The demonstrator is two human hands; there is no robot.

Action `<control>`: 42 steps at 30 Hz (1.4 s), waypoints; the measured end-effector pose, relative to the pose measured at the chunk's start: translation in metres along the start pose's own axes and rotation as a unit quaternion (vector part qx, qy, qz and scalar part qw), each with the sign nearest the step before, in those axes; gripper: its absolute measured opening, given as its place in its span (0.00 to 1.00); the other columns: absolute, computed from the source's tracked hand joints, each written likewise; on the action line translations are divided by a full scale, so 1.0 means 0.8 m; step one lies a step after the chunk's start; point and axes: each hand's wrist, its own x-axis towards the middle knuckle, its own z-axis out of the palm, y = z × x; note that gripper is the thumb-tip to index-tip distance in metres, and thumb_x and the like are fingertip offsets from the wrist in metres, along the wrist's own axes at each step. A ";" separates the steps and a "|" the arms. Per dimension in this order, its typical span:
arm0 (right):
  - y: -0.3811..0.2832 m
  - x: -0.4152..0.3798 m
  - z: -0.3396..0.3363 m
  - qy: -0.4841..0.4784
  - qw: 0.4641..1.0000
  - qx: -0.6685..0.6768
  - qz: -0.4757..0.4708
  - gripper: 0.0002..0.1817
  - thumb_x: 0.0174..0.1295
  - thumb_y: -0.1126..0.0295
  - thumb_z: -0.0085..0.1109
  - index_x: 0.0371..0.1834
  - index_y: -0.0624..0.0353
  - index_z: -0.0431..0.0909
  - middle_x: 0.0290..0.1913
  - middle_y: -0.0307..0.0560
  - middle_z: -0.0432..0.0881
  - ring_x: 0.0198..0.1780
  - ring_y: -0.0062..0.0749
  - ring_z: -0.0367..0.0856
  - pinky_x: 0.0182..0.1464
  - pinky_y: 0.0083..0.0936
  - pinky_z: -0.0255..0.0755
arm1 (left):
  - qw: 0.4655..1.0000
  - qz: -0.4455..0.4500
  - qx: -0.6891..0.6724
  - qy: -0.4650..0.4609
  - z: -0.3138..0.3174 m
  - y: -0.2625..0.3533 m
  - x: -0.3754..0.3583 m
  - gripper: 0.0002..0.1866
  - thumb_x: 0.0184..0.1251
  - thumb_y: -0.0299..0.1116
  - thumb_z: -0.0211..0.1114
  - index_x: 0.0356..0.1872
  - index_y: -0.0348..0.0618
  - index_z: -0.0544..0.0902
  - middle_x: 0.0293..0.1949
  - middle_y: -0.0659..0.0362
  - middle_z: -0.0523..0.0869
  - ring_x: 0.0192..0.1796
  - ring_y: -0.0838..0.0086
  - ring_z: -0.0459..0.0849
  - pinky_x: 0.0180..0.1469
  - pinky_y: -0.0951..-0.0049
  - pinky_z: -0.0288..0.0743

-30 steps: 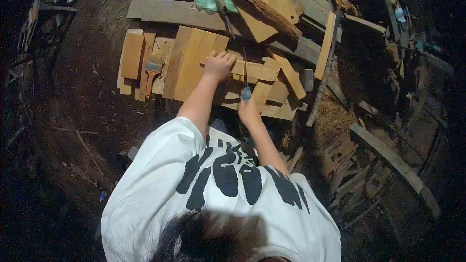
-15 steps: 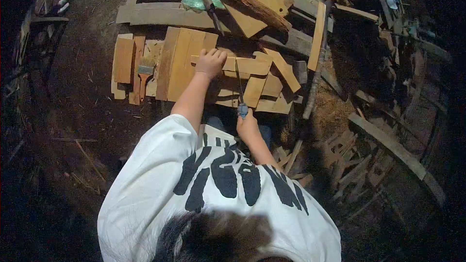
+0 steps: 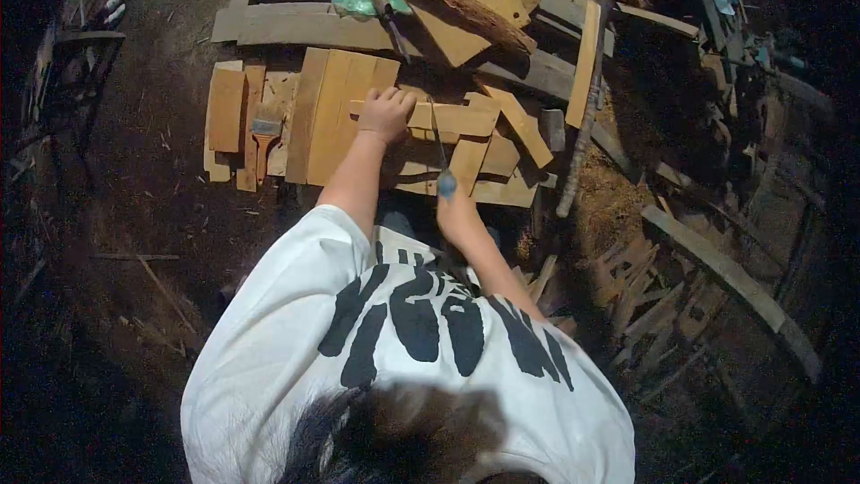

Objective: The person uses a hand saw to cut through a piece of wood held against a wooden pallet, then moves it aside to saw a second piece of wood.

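Relative to half a second earlier, the right hand [image 3: 457,211], closed around the saw [image 3: 445,177], has advanced towards the near edge of the desk [image 3: 506,192]; this is judged a forward sawing stroke. The wooden strip [image 3: 466,119] lies ahead of it, roughly parallel to that edge. The left hand [image 3: 387,115], fingers curled, clamps the strip near its left end.

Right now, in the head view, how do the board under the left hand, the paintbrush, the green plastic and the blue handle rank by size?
1. Board under the left hand
2. Paintbrush and green plastic: too alike to rank
3. Blue handle, visible part
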 end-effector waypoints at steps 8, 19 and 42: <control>-0.031 0.055 -0.008 0.020 0.999 -0.029 -0.027 0.18 0.65 0.65 0.48 0.48 0.73 0.70 0.43 0.78 0.77 0.49 0.68 0.75 0.52 0.48 0.70 | 1.000 0.006 0.009 -0.011 -0.003 -0.001 0.000 0.09 0.53 0.34 0.60 0.36 0.55 0.75 0.35 0.68 0.82 0.44 0.76 0.80 0.44 0.62 0.68; -0.026 0.011 -0.024 -0.024 0.998 -0.056 -0.008 0.16 0.63 0.68 0.48 0.35 0.75 0.75 0.33 0.76 0.78 0.41 0.67 0.79 0.44 0.48 0.72 | 0.999 -0.001 0.000 -0.049 0.012 -0.005 -0.006 0.08 0.56 0.36 0.58 0.38 0.53 0.77 0.39 0.65 0.83 0.47 0.71 0.80 0.45 0.60 0.67; -0.003 0.010 -0.016 0.014 0.995 -0.046 -0.087 0.16 0.63 0.65 0.47 0.45 0.67 0.76 0.42 0.72 0.79 0.46 0.65 0.78 0.48 0.47 0.72 | 0.995 -0.006 -0.016 -0.097 -0.012 0.002 -0.004 0.11 0.56 0.35 0.59 0.41 0.53 0.75 0.42 0.63 0.83 0.51 0.72 0.79 0.51 0.58 0.67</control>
